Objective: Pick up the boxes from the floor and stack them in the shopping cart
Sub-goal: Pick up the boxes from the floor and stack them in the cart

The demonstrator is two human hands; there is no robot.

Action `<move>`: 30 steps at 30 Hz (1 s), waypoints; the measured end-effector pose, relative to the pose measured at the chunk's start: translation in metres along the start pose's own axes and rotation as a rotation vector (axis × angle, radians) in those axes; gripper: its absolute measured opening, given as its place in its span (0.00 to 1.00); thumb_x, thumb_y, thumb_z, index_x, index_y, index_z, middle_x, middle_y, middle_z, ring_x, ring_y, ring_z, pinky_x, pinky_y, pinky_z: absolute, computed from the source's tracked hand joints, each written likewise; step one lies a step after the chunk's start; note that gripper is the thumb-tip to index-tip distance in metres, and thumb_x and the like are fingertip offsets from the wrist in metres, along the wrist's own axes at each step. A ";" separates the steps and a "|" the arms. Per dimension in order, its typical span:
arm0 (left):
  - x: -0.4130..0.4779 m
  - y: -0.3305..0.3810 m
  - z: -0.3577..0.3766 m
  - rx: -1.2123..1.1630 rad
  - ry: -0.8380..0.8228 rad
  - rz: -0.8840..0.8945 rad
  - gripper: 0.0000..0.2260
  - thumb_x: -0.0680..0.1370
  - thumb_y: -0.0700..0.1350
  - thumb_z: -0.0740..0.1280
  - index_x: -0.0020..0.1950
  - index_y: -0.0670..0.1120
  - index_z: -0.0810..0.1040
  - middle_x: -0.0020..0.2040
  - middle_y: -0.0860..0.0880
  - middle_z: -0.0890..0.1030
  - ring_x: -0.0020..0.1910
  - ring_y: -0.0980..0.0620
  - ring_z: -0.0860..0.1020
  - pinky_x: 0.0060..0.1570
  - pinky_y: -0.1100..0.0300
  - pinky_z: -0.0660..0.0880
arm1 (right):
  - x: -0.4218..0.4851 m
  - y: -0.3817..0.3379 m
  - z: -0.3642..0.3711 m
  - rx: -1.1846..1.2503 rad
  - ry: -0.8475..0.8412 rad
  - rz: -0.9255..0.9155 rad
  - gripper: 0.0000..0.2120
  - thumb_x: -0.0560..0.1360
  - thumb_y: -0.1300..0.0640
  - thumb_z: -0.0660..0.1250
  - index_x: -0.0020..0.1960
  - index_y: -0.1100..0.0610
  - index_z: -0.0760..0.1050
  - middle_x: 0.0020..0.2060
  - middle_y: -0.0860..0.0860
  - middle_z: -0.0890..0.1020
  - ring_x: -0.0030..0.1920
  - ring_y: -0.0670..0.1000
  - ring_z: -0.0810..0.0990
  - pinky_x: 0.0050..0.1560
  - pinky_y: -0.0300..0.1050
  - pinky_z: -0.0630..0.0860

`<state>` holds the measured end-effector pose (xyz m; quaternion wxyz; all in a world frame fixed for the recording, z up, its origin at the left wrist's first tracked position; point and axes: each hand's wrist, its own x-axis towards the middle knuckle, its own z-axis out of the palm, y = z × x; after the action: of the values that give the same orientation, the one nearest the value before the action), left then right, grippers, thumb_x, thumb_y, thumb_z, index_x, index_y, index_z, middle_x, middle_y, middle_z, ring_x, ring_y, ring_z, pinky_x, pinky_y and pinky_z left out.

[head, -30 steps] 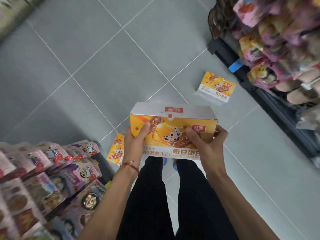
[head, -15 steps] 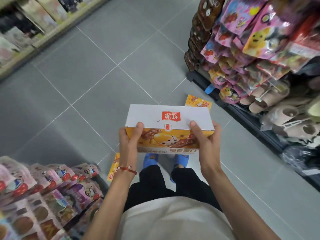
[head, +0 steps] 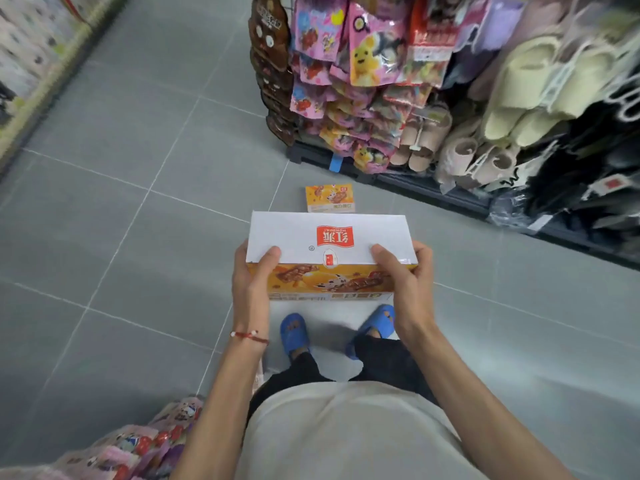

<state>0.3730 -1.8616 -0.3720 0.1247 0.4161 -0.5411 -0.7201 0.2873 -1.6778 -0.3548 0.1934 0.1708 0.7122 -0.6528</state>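
Two boxes are in view. The held box (head: 329, 251) sits level in front of the waist, above the feet. The left hand (head: 251, 282) and right hand (head: 408, 282) clasp its short ends, thumbs pressed on the white top face. The second box (head: 329, 198) lies flat on the floor (head: 138, 237) just beyond, near the rack of hanging packets (head: 374, 57). No cart shows, so turning to find it risks brushing those packets, and an end-only hold could let the box tip.
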 end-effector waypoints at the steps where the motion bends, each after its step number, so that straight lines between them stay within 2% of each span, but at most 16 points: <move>1: -0.003 0.000 0.010 0.028 -0.046 0.009 0.24 0.73 0.52 0.69 0.67 0.45 0.75 0.57 0.45 0.85 0.54 0.47 0.84 0.47 0.58 0.80 | 0.001 0.001 -0.011 0.022 0.034 0.002 0.17 0.78 0.57 0.74 0.60 0.52 0.70 0.53 0.49 0.82 0.42 0.39 0.83 0.43 0.38 0.77; 3: -0.009 -0.001 0.034 0.077 -0.125 0.021 0.24 0.74 0.51 0.68 0.68 0.43 0.77 0.55 0.47 0.85 0.52 0.50 0.84 0.44 0.64 0.79 | 0.002 0.001 -0.035 0.084 0.096 0.013 0.18 0.77 0.58 0.74 0.62 0.53 0.70 0.54 0.49 0.81 0.41 0.39 0.83 0.39 0.34 0.77; 5: -0.018 -0.004 0.068 0.119 -0.195 0.036 0.23 0.74 0.49 0.68 0.67 0.42 0.78 0.53 0.49 0.86 0.50 0.53 0.84 0.44 0.65 0.78 | 0.003 -0.001 -0.066 0.165 0.154 0.017 0.24 0.74 0.57 0.77 0.64 0.54 0.69 0.54 0.49 0.81 0.41 0.38 0.83 0.38 0.32 0.77; 9: -0.037 -0.012 0.137 0.197 -0.336 0.053 0.23 0.73 0.46 0.68 0.68 0.42 0.77 0.57 0.48 0.85 0.53 0.54 0.83 0.47 0.66 0.78 | 0.012 -0.003 -0.134 0.288 0.287 0.032 0.25 0.67 0.49 0.74 0.61 0.53 0.71 0.54 0.47 0.80 0.51 0.47 0.82 0.47 0.42 0.77; 11: -0.053 -0.021 0.180 0.246 -0.409 0.051 0.24 0.73 0.46 0.68 0.69 0.43 0.76 0.59 0.47 0.84 0.54 0.54 0.83 0.48 0.67 0.77 | 0.016 0.000 -0.180 0.344 0.366 0.050 0.25 0.68 0.48 0.75 0.60 0.54 0.71 0.55 0.47 0.79 0.53 0.48 0.82 0.50 0.44 0.77; 14: -0.080 -0.037 0.248 0.311 -0.508 0.052 0.25 0.73 0.47 0.68 0.70 0.45 0.76 0.59 0.49 0.85 0.55 0.54 0.82 0.47 0.68 0.76 | 0.019 0.006 -0.248 0.413 0.460 0.060 0.27 0.69 0.49 0.76 0.63 0.56 0.70 0.55 0.47 0.79 0.52 0.47 0.81 0.49 0.41 0.77; 17: -0.109 -0.056 0.316 0.373 -0.599 0.069 0.25 0.73 0.48 0.67 0.70 0.46 0.76 0.57 0.52 0.85 0.54 0.56 0.82 0.47 0.70 0.76 | 0.025 0.014 -0.314 0.498 0.554 0.077 0.20 0.76 0.55 0.76 0.62 0.56 0.70 0.54 0.47 0.79 0.51 0.47 0.81 0.47 0.39 0.76; 20: -0.135 -0.076 0.378 0.436 -0.697 0.064 0.25 0.73 0.51 0.68 0.70 0.47 0.76 0.58 0.52 0.84 0.55 0.56 0.82 0.47 0.70 0.76 | 0.029 0.021 -0.377 0.551 0.652 0.063 0.19 0.76 0.54 0.76 0.60 0.52 0.70 0.56 0.48 0.80 0.53 0.47 0.81 0.49 0.39 0.75; 24: -0.167 -0.099 0.452 0.504 -0.836 0.046 0.23 0.74 0.54 0.68 0.69 0.50 0.77 0.57 0.54 0.85 0.56 0.54 0.82 0.53 0.62 0.77 | 0.029 0.029 -0.445 0.618 0.805 0.048 0.19 0.77 0.54 0.75 0.64 0.51 0.71 0.56 0.46 0.81 0.54 0.47 0.82 0.51 0.41 0.75; 27: -0.184 -0.113 0.508 0.552 -0.918 0.057 0.23 0.74 0.55 0.69 0.69 0.52 0.77 0.55 0.57 0.85 0.55 0.56 0.82 0.49 0.66 0.77 | 0.033 0.033 -0.487 0.655 0.899 0.046 0.20 0.78 0.54 0.74 0.67 0.49 0.73 0.58 0.47 0.84 0.55 0.48 0.83 0.52 0.42 0.76; 30: -0.195 -0.127 0.563 0.593 -0.997 0.057 0.22 0.76 0.54 0.71 0.69 0.52 0.77 0.57 0.55 0.85 0.56 0.56 0.82 0.48 0.68 0.77 | 0.043 0.033 -0.522 0.698 0.962 0.053 0.21 0.78 0.52 0.74 0.70 0.46 0.74 0.58 0.48 0.85 0.57 0.51 0.85 0.54 0.44 0.78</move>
<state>0.1154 -1.3096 -0.3557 -0.2479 0.0291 -0.7241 -0.6430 0.2391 -1.1549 -0.3670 -0.2025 0.5186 0.4587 -0.6926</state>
